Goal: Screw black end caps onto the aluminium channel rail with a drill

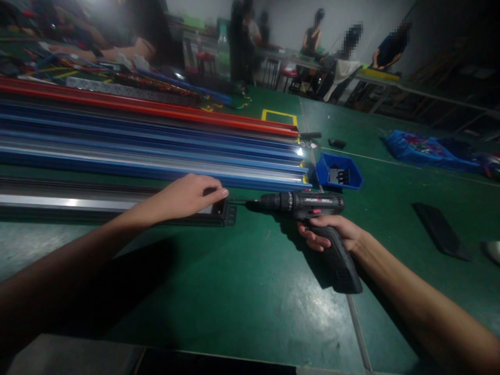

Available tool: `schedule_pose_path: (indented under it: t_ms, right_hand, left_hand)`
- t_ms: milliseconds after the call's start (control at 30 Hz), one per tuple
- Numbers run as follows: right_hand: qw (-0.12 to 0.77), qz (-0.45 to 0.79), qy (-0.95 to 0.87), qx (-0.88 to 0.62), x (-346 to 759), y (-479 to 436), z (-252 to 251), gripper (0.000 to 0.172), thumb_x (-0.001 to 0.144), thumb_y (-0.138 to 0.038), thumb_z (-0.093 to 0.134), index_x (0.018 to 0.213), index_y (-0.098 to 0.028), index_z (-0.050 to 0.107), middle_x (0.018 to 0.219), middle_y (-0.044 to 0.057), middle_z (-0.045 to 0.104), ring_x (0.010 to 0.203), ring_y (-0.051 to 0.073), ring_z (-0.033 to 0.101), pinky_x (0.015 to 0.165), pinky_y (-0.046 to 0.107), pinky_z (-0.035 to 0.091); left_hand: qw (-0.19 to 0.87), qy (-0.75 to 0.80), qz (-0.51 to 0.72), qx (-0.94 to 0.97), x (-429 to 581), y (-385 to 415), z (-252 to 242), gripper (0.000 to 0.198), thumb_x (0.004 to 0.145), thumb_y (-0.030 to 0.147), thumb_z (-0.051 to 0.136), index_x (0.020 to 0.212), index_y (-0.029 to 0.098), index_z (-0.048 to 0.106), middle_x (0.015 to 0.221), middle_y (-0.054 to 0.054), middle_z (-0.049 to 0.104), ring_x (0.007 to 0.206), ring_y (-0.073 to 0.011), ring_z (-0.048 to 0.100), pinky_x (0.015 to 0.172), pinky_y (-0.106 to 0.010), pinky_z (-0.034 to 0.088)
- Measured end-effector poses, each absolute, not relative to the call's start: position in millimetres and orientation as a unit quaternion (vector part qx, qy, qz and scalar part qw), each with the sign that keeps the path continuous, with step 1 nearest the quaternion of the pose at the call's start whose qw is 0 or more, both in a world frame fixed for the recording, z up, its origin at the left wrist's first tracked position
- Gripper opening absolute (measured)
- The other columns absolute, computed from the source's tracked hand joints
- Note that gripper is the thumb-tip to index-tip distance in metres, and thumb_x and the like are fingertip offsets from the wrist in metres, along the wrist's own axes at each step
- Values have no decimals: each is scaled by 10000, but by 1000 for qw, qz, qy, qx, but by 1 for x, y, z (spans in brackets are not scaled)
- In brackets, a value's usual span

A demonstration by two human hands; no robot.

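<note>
My right hand [328, 233] is wrapped round the grip of a black cordless drill [297, 203], which points left. Its long thin bit reaches the end of a black and silver metal profile [78, 202] lying on the green table. A black end bracket [230, 215] with slots sits at that end of the profile. My left hand [191, 195] rests over the profile's end, thumb and fingers closed on it beside the bit's tip. Whether the bit touches a screw there is too small to tell.
Behind the profile lie several long blue profiles [156, 151] and a red one [195, 115]. A blue bin [339, 172] holds dark brackets. To the right are a flat black piece [440, 229] and blue bags [422, 148] of small parts. Other people stand in the background.
</note>
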State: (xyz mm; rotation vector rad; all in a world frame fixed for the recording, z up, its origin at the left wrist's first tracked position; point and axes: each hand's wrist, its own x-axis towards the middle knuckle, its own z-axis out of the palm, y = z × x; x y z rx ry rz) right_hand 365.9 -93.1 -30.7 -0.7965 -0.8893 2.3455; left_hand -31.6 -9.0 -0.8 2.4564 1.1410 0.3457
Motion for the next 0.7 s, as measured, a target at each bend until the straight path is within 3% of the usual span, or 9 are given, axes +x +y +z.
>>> schedule_pose_path:
  t_ms: [700]
  right_hand:
    - [252,861,-330,-294,363,-93,-27,263,930,-270,762,1041,-32,758,800,49,680,479,40,498,571,205,551]
  left_hand:
    - [199,404,125,884,-33,-8,-3,585,1034,674,413,991,204,759,986,-46,771,890,-207,677,797,-311,454]
